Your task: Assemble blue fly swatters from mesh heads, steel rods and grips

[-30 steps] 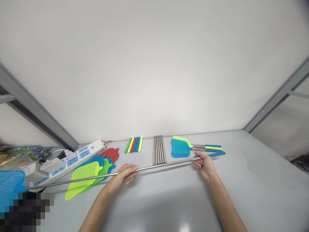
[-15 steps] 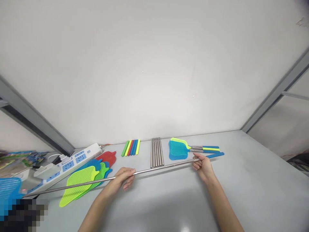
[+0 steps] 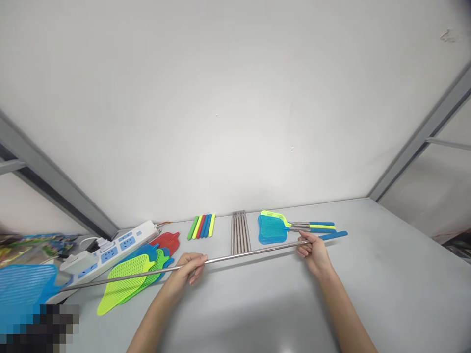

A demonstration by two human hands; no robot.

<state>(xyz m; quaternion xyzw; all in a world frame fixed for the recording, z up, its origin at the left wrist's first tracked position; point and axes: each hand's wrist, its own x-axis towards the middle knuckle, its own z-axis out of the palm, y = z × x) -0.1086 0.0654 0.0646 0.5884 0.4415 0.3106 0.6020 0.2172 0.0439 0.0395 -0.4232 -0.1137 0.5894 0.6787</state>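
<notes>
A long fly swatter (image 3: 235, 256) stretches across the view, its thin metal rod drawn out, with a blue mesh head at the far left and a blue handle at the right. My left hand (image 3: 189, 268) is closed round the middle of the rod. Near the handle, my right hand (image 3: 311, 250) pinches the same rod. Just beyond it lie several assembled swatters (image 3: 273, 229) with blue and yellow-green heads and short rods. Behind the rod, several metal tubes (image 3: 241, 231) lie side by side, left of these swatters.
Several coloured handles (image 3: 201, 226) lie in a row by the wall. Loose swatter heads (image 3: 127, 274) in yellow, green, blue and red overlap at the left, beside a white power strip (image 3: 143, 231) with plugs. A pixelated dark patch covers the lower left corner.
The swatter has shifted slightly to the right, so more of its blue head shows at the left. Both hands keep their hold, and the right hand has moved a little rightward with it.
</notes>
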